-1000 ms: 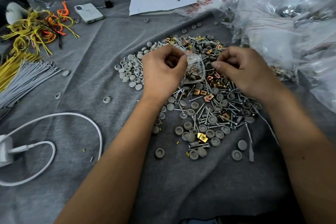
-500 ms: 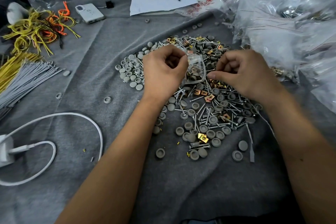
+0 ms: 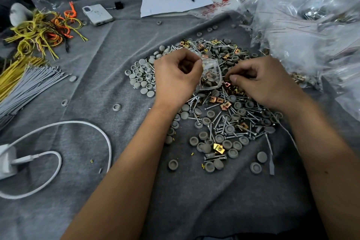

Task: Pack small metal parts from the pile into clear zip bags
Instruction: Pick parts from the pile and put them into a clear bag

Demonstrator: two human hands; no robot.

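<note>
A grey cloth (image 3: 81,87) covers the work surface, and in its middle lies the pile (image 3: 224,115) of mixed hardware: screws, grey round caps and brass-coloured clips. To the far right rises a heap of filled clear bags (image 3: 303,31), which suggests the packing is well under way though plenty of loose parts remain. At the left lie a bundle of grey cable ties (image 3: 29,87), yellow and orange ties (image 3: 39,31) and a white charging cable (image 3: 81,128); a phone (image 3: 97,14) and a sheet of paper (image 3: 175,3) with a pen sit at the far edge. Over the far half of the pile the left hand (image 3: 176,78) has its fingers curled, pinching the mouth of a small clear zip bag (image 3: 210,76) that hangs just to its right, already holding a few clips and at least one cap. The right hand (image 3: 261,82) has dropped from beside the bag's mouth a second ago down to the pile just right of the bag; its fingers are curled and its thumb and forefinger tips are closed together at the clips, but whether they grip one yet I cannot tell. The bag itself has barely shifted. That reads as one drop finished and the next pick begun, so this bag is probably only partly filled.
</note>
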